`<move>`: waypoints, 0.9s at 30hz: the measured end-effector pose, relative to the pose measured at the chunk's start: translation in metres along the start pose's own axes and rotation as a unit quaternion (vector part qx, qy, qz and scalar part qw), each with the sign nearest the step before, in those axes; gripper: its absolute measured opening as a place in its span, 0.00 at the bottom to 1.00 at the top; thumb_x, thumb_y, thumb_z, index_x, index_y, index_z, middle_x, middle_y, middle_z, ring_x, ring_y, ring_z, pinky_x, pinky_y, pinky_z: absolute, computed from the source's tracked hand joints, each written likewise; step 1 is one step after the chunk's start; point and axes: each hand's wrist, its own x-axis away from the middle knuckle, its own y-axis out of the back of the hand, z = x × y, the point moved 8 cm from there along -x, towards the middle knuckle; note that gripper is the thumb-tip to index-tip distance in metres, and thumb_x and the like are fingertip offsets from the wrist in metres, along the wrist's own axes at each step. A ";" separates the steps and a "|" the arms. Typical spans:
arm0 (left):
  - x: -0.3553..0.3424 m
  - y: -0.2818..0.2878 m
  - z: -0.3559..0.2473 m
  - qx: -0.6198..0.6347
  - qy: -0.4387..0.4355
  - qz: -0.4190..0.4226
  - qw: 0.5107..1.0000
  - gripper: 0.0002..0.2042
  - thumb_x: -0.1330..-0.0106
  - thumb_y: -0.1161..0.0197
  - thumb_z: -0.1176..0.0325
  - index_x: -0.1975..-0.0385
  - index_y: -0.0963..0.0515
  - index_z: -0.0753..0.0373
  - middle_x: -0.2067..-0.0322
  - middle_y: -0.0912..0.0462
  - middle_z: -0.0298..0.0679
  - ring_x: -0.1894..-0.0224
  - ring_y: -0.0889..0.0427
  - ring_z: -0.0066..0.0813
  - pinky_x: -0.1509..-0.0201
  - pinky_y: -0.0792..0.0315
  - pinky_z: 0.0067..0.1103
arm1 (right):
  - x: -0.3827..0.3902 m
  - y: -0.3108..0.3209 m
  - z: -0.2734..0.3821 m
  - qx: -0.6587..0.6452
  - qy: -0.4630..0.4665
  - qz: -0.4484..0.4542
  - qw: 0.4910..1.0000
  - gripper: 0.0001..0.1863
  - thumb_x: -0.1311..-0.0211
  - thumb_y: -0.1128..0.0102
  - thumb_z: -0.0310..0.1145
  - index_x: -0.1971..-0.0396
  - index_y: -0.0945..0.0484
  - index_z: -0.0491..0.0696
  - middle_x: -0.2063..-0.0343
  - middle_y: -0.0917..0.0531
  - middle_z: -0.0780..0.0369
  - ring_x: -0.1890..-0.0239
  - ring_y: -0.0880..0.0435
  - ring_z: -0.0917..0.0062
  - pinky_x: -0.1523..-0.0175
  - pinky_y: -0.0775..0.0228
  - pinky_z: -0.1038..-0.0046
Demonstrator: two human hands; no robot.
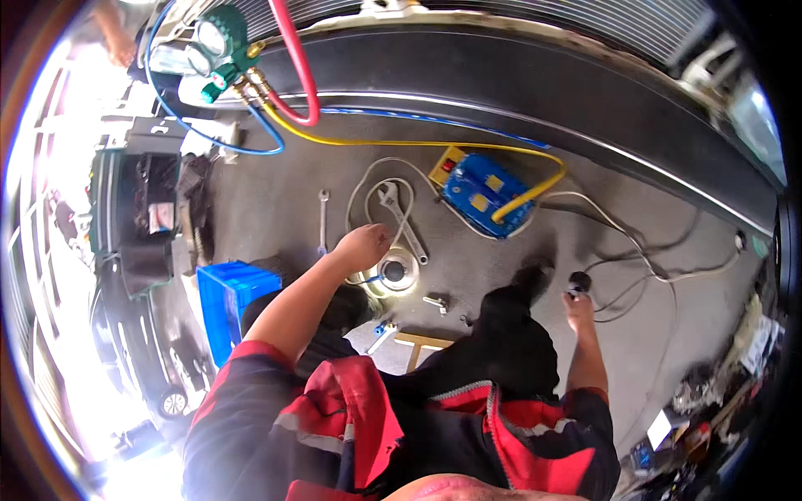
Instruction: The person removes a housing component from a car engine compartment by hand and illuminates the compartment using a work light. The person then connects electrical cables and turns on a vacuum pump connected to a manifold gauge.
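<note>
My left hand (365, 245) reaches down over a looped pale cable (352, 196), its fingers curled together; whatever they hold is hidden. Close beside them lies an adjustable wrench (403, 224). Just below the hand is a round white object with a dark centre (394, 272). My right hand (578, 311), held out to the right, is closed around a dark, round-ended object (579, 282) whose kind I cannot make out. A combination wrench (323, 221) lies left of the cable loops. Between my legs is a small metal fitting (435, 304) on the floor.
A blue vacuum pump (484, 192) stands ahead, joined by a yellow hose (401, 143) to a green gauge manifold (224, 46). A dark vehicle panel (501, 79) spans the far side. A blue bin (219, 311) stands left. Cables (639, 246) trail right. Another person's hand (122, 50) shows far left.
</note>
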 end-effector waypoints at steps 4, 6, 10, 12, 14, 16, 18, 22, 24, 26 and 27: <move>0.019 -0.002 -0.071 0.087 -0.095 -0.013 0.992 0.17 0.36 0.45 0.59 0.54 0.24 0.64 0.62 0.19 0.52 0.56 0.20 0.48 0.51 0.27 0.33 | 0.073 0.067 0.084 -0.187 0.009 -0.058 0.981 0.21 0.42 0.38 0.46 0.60 0.23 0.43 0.74 0.19 0.58 0.70 0.22 0.72 0.63 0.30 0.69; 0.007 -0.033 -0.113 0.177 -0.100 0.074 0.976 0.23 0.38 0.39 0.60 0.46 0.30 0.64 0.54 0.22 0.50 0.51 0.22 0.49 0.46 0.29 0.33 | 0.089 0.087 0.104 -0.405 -0.013 -0.037 0.914 0.17 0.39 0.37 0.40 0.61 0.22 0.41 0.74 0.20 0.65 0.72 0.27 0.83 0.67 0.33 0.77; 0.026 -0.032 -0.240 0.076 -0.297 -0.084 0.948 0.33 0.47 0.30 0.64 0.40 0.35 0.61 0.39 0.35 0.49 0.38 0.34 0.51 0.36 0.36 0.33 | 0.129 0.163 0.201 -0.318 0.097 -0.018 0.943 0.28 0.46 0.38 0.55 0.71 0.21 0.39 0.78 0.21 0.54 0.72 0.22 0.72 0.65 0.31 0.68; 0.034 -0.041 -0.277 0.088 -0.363 -0.063 0.925 0.34 0.50 0.28 0.64 0.40 0.34 0.60 0.37 0.38 0.49 0.36 0.38 0.52 0.34 0.38 0.32 | 0.155 0.179 0.241 -0.250 0.184 0.059 0.949 0.31 0.46 0.41 0.59 0.71 0.21 0.39 0.75 0.20 0.47 0.69 0.19 0.58 0.63 0.30 0.63; 0.051 -0.037 -0.313 0.076 -0.499 -0.082 0.860 0.32 0.54 0.26 0.66 0.45 0.30 0.60 0.41 0.33 0.49 0.39 0.34 0.50 0.37 0.35 0.31 | 0.166 0.183 0.252 -0.186 0.206 0.071 0.958 0.33 0.45 0.43 0.60 0.72 0.21 0.37 0.73 0.20 0.44 0.67 0.20 0.54 0.60 0.30 0.60; 0.035 -0.047 -0.308 0.076 -0.448 0.010 0.891 0.30 0.53 0.26 0.66 0.48 0.29 0.61 0.45 0.30 0.49 0.43 0.30 0.48 0.41 0.33 0.31 | 0.163 0.177 0.240 -0.228 0.159 0.103 0.955 0.34 0.44 0.44 0.59 0.71 0.23 0.35 0.73 0.20 0.43 0.66 0.20 0.53 0.58 0.30 0.58; 0.029 -0.056 -0.305 0.047 -0.356 0.070 0.931 0.22 0.51 0.28 0.67 0.56 0.26 0.64 0.60 0.22 0.46 0.54 0.22 0.42 0.52 0.29 0.31 | 0.152 0.189 0.209 -0.215 0.108 -0.031 0.970 0.32 0.43 0.44 0.58 0.71 0.23 0.36 0.73 0.20 0.43 0.66 0.19 0.52 0.58 0.29 0.58; -0.001 -0.104 -0.255 0.162 -0.167 0.134 0.963 0.15 0.43 0.33 0.68 0.57 0.25 0.62 0.71 0.22 0.41 0.60 0.21 0.32 0.56 0.28 0.27 | 0.168 0.235 0.215 -0.354 0.027 -0.153 0.922 0.28 0.41 0.43 0.54 0.66 0.26 0.37 0.69 0.20 0.43 0.64 0.19 0.49 0.58 0.28 0.60; -0.005 -0.114 -0.259 0.225 -0.197 0.125 0.946 0.13 0.42 0.35 0.69 0.58 0.25 0.63 0.70 0.22 0.40 0.61 0.22 0.31 0.57 0.28 0.27 | 0.169 0.232 0.248 -0.378 0.131 -0.142 0.905 0.28 0.40 0.44 0.53 0.63 0.27 0.38 0.68 0.20 0.44 0.64 0.19 0.50 0.58 0.28 0.60; 0.008 -0.101 -0.276 0.277 -0.235 0.120 0.924 0.12 0.41 0.37 0.70 0.59 0.25 0.64 0.70 0.22 0.39 0.61 0.22 0.31 0.57 0.28 0.27 | 0.161 0.218 0.284 -0.406 0.226 -0.052 0.884 0.26 0.38 0.45 0.52 0.60 0.29 0.39 0.68 0.21 0.46 0.64 0.19 0.55 0.58 0.29 0.62; 0.016 -0.093 -0.284 0.303 -0.259 0.121 0.909 0.11 0.40 0.38 0.70 0.59 0.25 0.64 0.69 0.22 0.39 0.62 0.22 0.31 0.57 0.28 0.27 | 0.153 0.199 0.297 -0.436 0.238 0.010 0.868 0.24 0.37 0.45 0.50 0.60 0.29 0.40 0.68 0.21 0.48 0.63 0.20 0.59 0.57 0.29 0.64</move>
